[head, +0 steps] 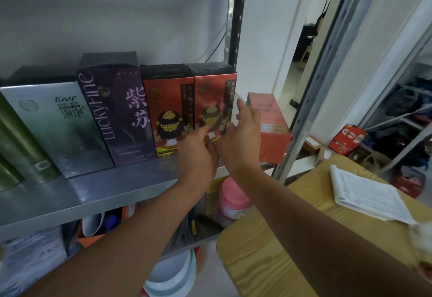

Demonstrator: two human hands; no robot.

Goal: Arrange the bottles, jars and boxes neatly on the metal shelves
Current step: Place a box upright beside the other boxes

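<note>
On the metal shelf [98, 193] stands a row of boxes: a grey-green box [58, 128], a purple box [121, 114], and two red boxes with black tops. Both my hands are on the right-hand red box [211, 93]. My left hand [198, 149] presses its lower front with a finger stretched out. My right hand [245, 133] lies flat against its right side, thumb on the front. The other red box [168, 109] stands upright just left of it, touching. An orange-red box [268, 123] lies behind my right hand at the shelf's right end.
Green cylinders [16, 151] stand at the far left. Below the shelf are a pink jar [233, 198], white containers [173, 273] and packets. A wooden table [292, 238] with a paper pad [369, 193] sits at the right. The steel upright [311, 100] frames the shelf's right edge.
</note>
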